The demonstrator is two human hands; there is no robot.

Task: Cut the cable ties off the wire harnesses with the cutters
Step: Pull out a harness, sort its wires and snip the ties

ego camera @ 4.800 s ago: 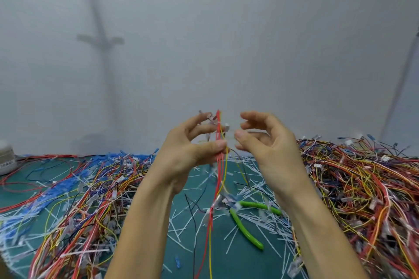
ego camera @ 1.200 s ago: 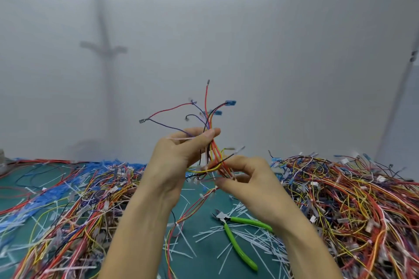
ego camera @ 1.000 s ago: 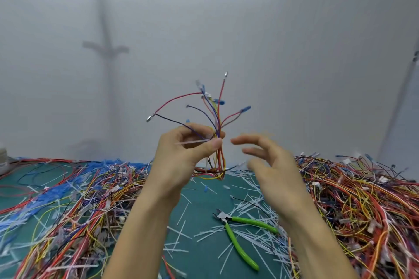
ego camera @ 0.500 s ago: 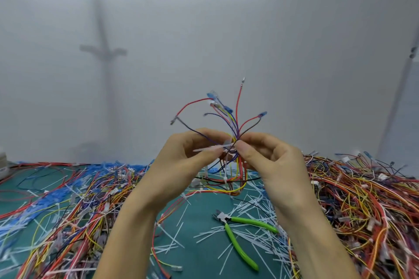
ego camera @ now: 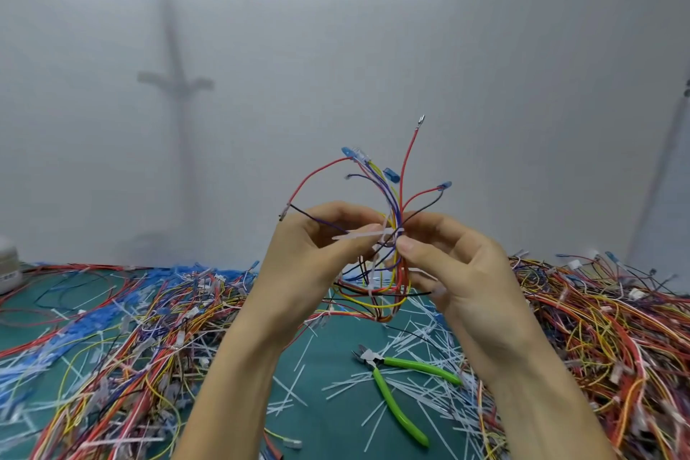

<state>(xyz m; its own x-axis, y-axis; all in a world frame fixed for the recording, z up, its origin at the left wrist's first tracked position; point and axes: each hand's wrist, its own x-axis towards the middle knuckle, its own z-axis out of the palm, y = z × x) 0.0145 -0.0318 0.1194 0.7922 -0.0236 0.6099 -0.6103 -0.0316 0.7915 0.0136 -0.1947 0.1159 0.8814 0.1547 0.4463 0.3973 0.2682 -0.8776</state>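
Both hands [ego camera: 310,258] on tied harness [ego camera: 392,235]

This is a wiring workshop or assembly bench. A green-matted worktop [ego camera: 328,377] against a plain pale wall [ego camera: 485,48] is heaped with coloured wire harnesses [ego camera: 605,329] on both sides, and between them lie cut white cable ties [ego camera: 410,385] and green-handled cutters [ego camera: 392,388].

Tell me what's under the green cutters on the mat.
The cutters lie on a scatter of cut white ties over the green mat. The right forearm covers whatever lies past their upper handle's end.
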